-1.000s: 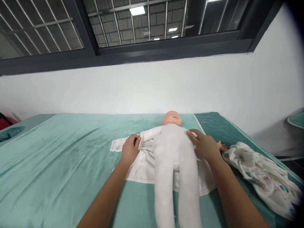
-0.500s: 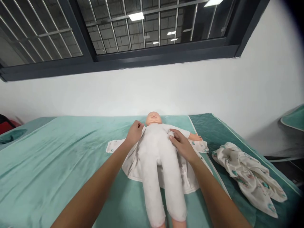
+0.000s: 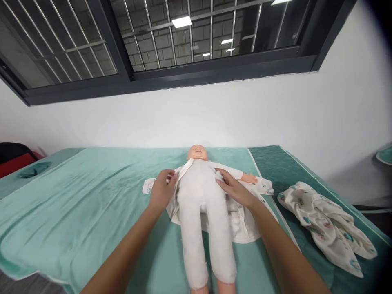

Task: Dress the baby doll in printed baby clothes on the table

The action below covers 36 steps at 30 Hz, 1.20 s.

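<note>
A baby doll point(image 3: 192, 190) with a white cloth body lies on its back, its head toward the wall and its legs toward me. Spread beneath it is a white printed baby shirt point(image 3: 245, 230), with its sleeves out to both sides. My left hand point(image 3: 163, 188) is closed at the doll's left-hand side in view, pinching the shirt, whose edge runs up over the shoulder toward the neck. Against the other side of the doll's chest, my right hand point(image 3: 235, 188) has its thumb and fingers curled on the white body cloth. The doll's arm beside my left hand is mostly hidden.
Crumpled printed baby clothing point(image 3: 327, 228) lies to the right on the darker green padded cover point(image 3: 275, 163). A light green sheet point(image 3: 85, 196) covers the bed. Behind it stand a white wall and a barred window point(image 3: 196, 36). A red and black item point(image 3: 16, 161) is at far left.
My left hand has moved down and outward from near the doll's neck, and the shirt's edge now shows across the shoulder. My right hand stays at the chest. The view has shifted slightly.
</note>
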{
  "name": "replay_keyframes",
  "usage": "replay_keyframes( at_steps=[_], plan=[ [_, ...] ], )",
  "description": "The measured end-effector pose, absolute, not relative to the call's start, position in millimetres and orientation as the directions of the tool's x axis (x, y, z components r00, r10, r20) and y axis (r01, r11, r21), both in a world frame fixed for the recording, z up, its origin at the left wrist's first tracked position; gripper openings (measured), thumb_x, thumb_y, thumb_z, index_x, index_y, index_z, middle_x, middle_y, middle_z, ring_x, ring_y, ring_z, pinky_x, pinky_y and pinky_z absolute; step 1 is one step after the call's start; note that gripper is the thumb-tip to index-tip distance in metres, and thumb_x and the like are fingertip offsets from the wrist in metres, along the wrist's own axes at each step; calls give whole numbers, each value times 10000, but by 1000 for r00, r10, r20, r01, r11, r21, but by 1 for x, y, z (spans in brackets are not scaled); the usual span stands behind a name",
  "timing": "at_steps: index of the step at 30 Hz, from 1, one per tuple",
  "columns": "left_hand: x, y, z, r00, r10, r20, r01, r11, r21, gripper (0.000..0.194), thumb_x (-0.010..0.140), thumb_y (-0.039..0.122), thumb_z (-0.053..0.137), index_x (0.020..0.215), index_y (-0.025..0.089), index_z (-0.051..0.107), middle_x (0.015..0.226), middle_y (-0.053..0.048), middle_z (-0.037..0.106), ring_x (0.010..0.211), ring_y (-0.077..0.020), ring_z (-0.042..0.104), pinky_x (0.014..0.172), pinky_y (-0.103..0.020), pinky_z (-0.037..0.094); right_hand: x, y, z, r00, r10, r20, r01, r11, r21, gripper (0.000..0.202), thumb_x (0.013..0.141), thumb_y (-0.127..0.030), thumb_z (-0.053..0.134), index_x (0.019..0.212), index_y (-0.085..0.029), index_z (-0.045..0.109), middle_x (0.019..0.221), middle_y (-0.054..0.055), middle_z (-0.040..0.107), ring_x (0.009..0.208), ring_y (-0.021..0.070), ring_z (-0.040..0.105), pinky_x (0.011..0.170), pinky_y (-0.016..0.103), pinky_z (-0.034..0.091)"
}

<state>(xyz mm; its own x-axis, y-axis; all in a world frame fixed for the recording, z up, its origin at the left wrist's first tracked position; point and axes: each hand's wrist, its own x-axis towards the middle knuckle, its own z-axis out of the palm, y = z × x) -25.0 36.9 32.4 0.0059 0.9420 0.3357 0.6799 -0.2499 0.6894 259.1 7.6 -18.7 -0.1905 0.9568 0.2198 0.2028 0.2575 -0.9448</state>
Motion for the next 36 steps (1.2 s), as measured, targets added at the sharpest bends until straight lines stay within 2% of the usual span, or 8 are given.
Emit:
replay_keyframes(
  at_steps=[6, 10, 13, 17, 22, 28, 32, 36],
  plan=[
    [-55, 24, -10, 65, 979, 192, 623, -190, 758, 246, 788, 404, 583, 802, 167, 650, 935, -70, 653, 951, -234, 582, 885, -351, 434, 260, 9, -24, -196, 958, 210, 214, 251, -944, 572, 930, -554, 523, 1435, -311, 411, 1467, 38, 477, 1337, 250, 456, 1135, 426, 359],
    [-45, 15, 3, 44, 998, 37, 475, -53, 879, 248, 793, 401, 578, 678, 196, 500, 683, 21, 530, 682, -151, 500, 636, -267, 382, 261, 9, -23, -189, 957, 219, 252, 263, -931, 564, 932, -559, 516, 1425, -302, 419, 1461, 40, 480, 1312, 247, 475, 1144, 415, 343],
    [-31, -1, 24, -19, 992, 125, 333, -112, 936, 275, 852, 438, 551, 734, 204, 468, 691, 40, 487, 632, -119, 436, 579, -239, 337, 260, 8, -22, -186, 958, 219, 266, 263, -927, 561, 939, -558, 504, 1427, -297, 414, 1467, 39, 472, 1327, 245, 458, 1149, 407, 336],
    [0, -30, 51, 191, 925, 329, 375, -379, 846, 184, 900, 333, 515, 776, 212, 455, 899, 1, 580, 826, -143, 533, 727, -255, 416, 260, 8, -22, -181, 956, 230, 262, 272, -926, 555, 937, -554, 510, 1421, -298, 419, 1490, 35, 446, 1362, 238, 419, 1162, 395, 313],
    [25, -52, 62, 586, 756, 293, 509, -624, 593, 111, 934, 290, 474, 854, 239, 531, 1037, -30, 645, 964, -194, 582, 868, -338, 441, 260, 8, -22, -188, 953, 238, 260, 282, -924, 576, 939, -555, 504, 1435, -280, 407, 1479, 47, 457, 1323, 239, 455, 1151, 407, 325],
    [18, -19, 48, 248, 841, 482, 598, -524, 607, 247, 972, 321, 412, 1131, 241, 582, 1239, -55, 639, 1178, -202, 565, 1031, -357, 427, 261, 8, -21, -178, 955, 238, 271, 280, -921, 593, 932, -561, 513, 1446, -282, 408, 1487, 45, 449, 1354, 245, 421, 1172, 418, 293],
    [34, 16, 57, 353, 864, 357, 635, -502, 587, 397, 971, 384, 419, 1313, 215, 533, 1426, -66, 543, 1336, -227, 470, 1140, -385, 339, 259, 7, -19, -161, 960, 230, 276, 268, -923, 599, 925, -577, 515, 1440, -285, 422, 1498, 41, 442, 1362, 252, 416, 1176, 441, 290],
    [81, 43, 90, 365, 863, 349, 641, -505, 579, 351, 960, 344, 426, 1221, 188, 600, 1294, -76, 636, 1233, -233, 554, 1066, -373, 409, 248, 2, -14, -123, 961, 246, 290, 272, -918, 623, 940, -581, 481, 1481, -294, 370, 1550, 33, 372, 1432, 243, 326, 1211, 438, 211]
  ],
)
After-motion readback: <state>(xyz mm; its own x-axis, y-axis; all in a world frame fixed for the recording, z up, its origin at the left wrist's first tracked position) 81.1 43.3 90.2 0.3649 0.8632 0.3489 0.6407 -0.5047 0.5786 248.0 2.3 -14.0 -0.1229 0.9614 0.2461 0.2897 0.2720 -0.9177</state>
